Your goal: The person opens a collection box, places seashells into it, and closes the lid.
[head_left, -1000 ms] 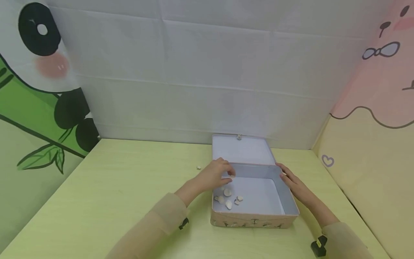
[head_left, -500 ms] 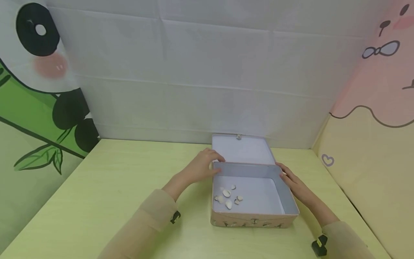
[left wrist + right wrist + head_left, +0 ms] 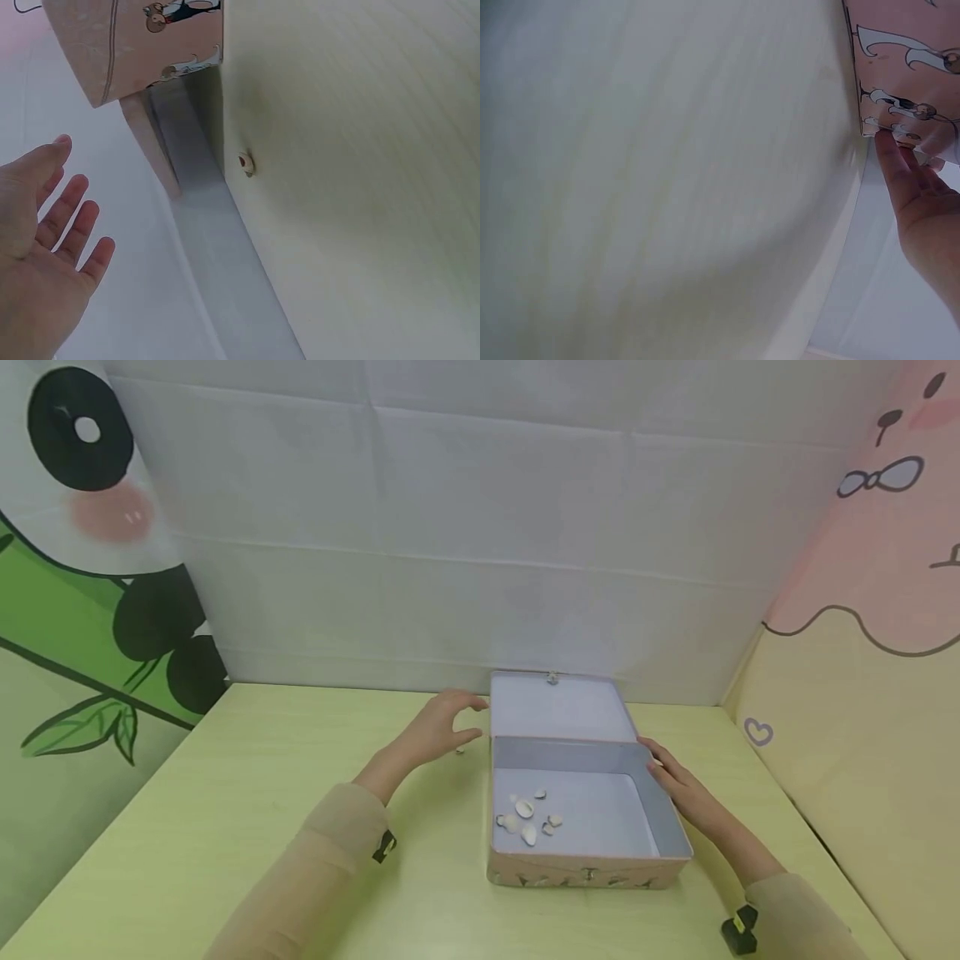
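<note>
My left hand (image 3: 431, 731) hovers over the table just left of the box, thumb and fingers apart with nothing between them. Close beneath it lies a small pale seashell (image 3: 246, 163), mostly covered by the hand in the head view. The pink tin box (image 3: 540, 870) stands with its lid (image 3: 558, 706) tipped back. Several white seashells (image 3: 524, 808) lie on its floor, towards the left. At the box's right wall, near the back corner, my right hand (image 3: 686, 789) rests with its fingers extended along the outside; in the right wrist view its fingertips (image 3: 885, 139) touch the printed side.
The pale yellow table (image 3: 262, 827) extends to the left and in front of the box. A white cloth backdrop (image 3: 420, 527) rises behind it, with cartoon-printed panels on both sides. Dark wrist cameras (image 3: 740, 931) sit at both sleeves.
My left hand has come out of the box and moved left over the table, its fingers spreading. Another seashell now shows on the box floor. The right hand stays put.
</note>
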{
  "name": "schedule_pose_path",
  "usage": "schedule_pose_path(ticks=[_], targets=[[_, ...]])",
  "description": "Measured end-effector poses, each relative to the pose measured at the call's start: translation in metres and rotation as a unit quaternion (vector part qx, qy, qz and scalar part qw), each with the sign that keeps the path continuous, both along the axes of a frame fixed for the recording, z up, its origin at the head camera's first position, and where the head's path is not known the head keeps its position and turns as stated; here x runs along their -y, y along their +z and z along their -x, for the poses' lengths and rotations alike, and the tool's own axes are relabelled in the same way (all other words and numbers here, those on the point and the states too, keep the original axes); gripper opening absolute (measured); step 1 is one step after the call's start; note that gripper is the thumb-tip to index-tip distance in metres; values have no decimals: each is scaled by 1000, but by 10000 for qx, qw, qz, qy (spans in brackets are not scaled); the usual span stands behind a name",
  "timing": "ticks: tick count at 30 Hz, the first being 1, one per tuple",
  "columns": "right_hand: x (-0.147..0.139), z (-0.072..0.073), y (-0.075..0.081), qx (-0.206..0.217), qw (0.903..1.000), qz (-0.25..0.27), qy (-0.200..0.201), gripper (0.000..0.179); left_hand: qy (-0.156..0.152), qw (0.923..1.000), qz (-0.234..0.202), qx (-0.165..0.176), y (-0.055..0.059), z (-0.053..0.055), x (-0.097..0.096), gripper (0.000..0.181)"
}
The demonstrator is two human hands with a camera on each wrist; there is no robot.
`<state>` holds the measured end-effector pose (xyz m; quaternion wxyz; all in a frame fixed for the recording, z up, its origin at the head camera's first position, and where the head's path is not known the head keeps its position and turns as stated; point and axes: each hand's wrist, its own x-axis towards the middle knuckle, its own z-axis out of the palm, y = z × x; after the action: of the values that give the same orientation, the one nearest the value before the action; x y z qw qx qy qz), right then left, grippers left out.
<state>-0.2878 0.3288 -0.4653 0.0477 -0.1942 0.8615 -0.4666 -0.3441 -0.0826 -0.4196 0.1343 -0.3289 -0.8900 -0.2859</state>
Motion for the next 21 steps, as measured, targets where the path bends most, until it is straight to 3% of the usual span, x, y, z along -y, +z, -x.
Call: schedule_pose_path(ticks=[6, 21], targets=[[0, 1, -2, 7, 10000, 19, -29, 52, 213, 9991, 257, 253, -14, 11, 8, 37], [0, -2, 2, 92, 10000, 20, 11, 52, 590, 9912, 766, 909, -40, 21, 20, 42]])
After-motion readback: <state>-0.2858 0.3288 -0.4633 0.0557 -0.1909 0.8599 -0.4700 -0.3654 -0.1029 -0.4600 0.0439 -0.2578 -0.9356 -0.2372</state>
